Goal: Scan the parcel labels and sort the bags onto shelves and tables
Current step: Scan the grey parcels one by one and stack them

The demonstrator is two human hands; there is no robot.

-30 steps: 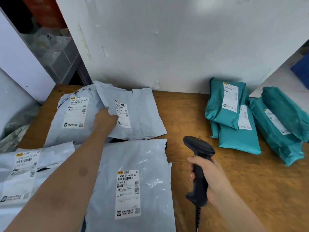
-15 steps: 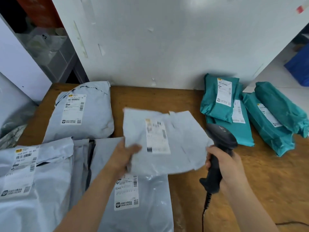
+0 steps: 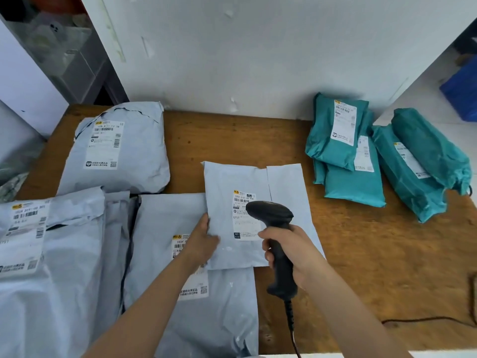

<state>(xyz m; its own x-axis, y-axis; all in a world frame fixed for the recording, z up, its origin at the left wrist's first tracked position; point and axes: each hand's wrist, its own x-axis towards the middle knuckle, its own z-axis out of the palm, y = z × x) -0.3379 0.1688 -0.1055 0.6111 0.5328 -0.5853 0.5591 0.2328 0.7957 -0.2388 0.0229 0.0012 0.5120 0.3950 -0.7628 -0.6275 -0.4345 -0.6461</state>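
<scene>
Scanning is the step in hand. The right hand [image 3: 289, 251] is wrapped round the handle of a corded barcode scanner [image 3: 271, 215], its head poised over the label [image 3: 244, 196] of a flat grey mailer bag [image 3: 227, 182]. The left hand [image 3: 204, 241] pinches that bag's left edge, steadying it atop a second grey bag [image 3: 219, 306] on the wooden table [image 3: 374, 267]. Next, I judge, comes placing it with its kind (teal bags [image 3: 353, 182] grouped far right, a plump grey parcel [image 3: 134, 156] far left).

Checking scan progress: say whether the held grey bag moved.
Yes: the grey bag went right and nearer, off the back-left bag, toward the teal bags.
</scene>
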